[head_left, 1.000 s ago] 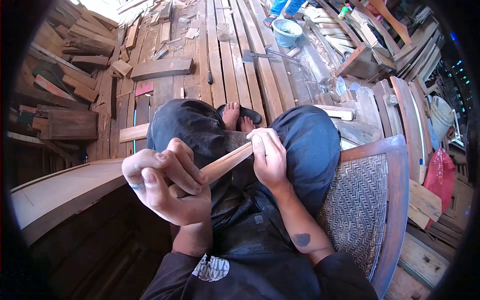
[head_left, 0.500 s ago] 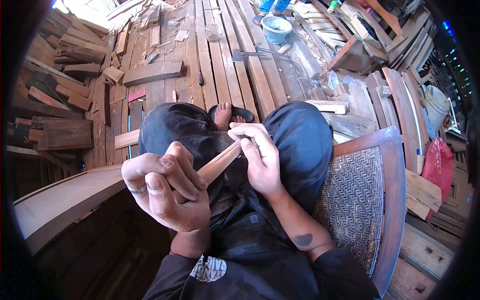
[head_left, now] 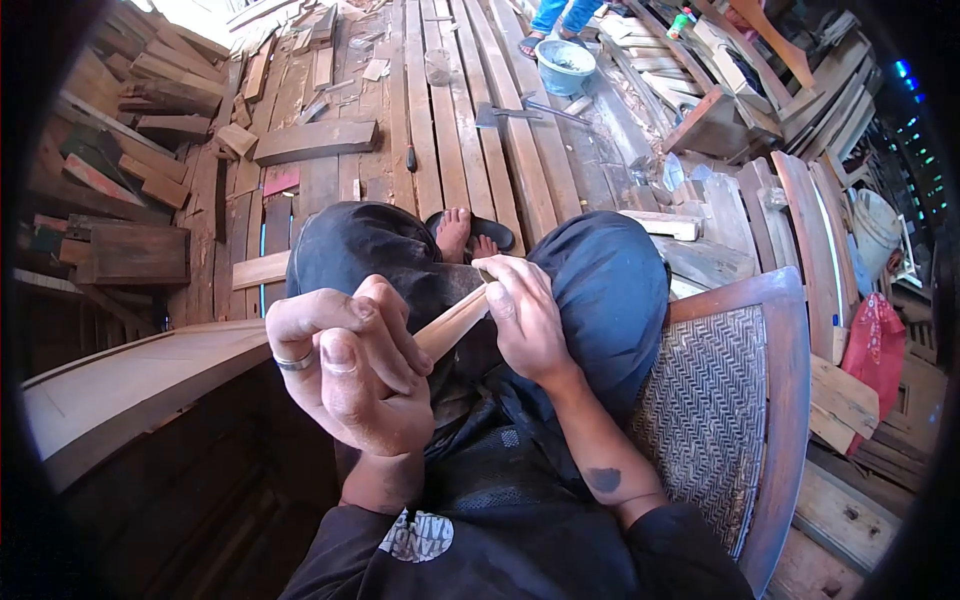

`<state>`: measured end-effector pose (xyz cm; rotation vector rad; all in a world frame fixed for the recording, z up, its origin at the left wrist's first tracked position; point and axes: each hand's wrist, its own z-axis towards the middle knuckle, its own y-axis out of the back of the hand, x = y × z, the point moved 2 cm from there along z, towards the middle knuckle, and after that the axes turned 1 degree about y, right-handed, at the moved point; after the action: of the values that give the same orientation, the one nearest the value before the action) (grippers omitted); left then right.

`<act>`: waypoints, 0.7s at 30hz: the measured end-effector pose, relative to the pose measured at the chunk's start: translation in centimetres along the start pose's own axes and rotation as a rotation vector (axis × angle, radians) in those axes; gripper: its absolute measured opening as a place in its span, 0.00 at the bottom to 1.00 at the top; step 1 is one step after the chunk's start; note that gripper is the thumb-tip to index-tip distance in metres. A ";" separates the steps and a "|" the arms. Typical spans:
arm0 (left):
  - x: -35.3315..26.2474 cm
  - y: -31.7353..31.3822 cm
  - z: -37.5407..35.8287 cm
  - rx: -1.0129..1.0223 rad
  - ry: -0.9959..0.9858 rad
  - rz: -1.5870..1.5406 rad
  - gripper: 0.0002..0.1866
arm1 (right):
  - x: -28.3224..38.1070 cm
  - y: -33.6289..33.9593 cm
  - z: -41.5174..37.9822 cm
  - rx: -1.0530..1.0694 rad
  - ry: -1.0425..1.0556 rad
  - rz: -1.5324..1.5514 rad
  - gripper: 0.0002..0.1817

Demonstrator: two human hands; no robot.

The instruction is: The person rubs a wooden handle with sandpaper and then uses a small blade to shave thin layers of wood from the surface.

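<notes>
A slim, pale wooden stick [head_left: 455,328] with a lengthwise edge slants between my hands above my lap. My left hand [head_left: 350,365], with a ring on one finger, is closed around the stick's near end and hides it. At the far end, my right hand [head_left: 522,318] pinches the stick between thumb and fingers. A thin dark edge shows at those right fingertips, too small to name. Both hands are over my dark trousers [head_left: 600,290], between the knees.
A woven-seat chair [head_left: 705,400] is under me at the right. A pale board [head_left: 150,385] lies at my left. On the plank floor are a thick wood block [head_left: 315,143], a screwdriver [head_left: 410,158] and an axe [head_left: 505,114]. A person's feet stand by a bucket [head_left: 566,70].
My left hand has shifted slightly right and up toward my right hand. The right fingers have curled lower over the stick's far end. The whole view has moved a little.
</notes>
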<state>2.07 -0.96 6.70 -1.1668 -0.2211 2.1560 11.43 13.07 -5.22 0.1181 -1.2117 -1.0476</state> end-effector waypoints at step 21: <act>-0.5 -0.2 -0.4 -0.051 0.076 0.006 0.12 | 7.8 0.5 2.5 -0.142 0.305 0.411 0.23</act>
<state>2.72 -1.24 6.90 -1.2776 -0.2408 2.1178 9.45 8.91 1.59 -0.0786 -0.8359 -0.7196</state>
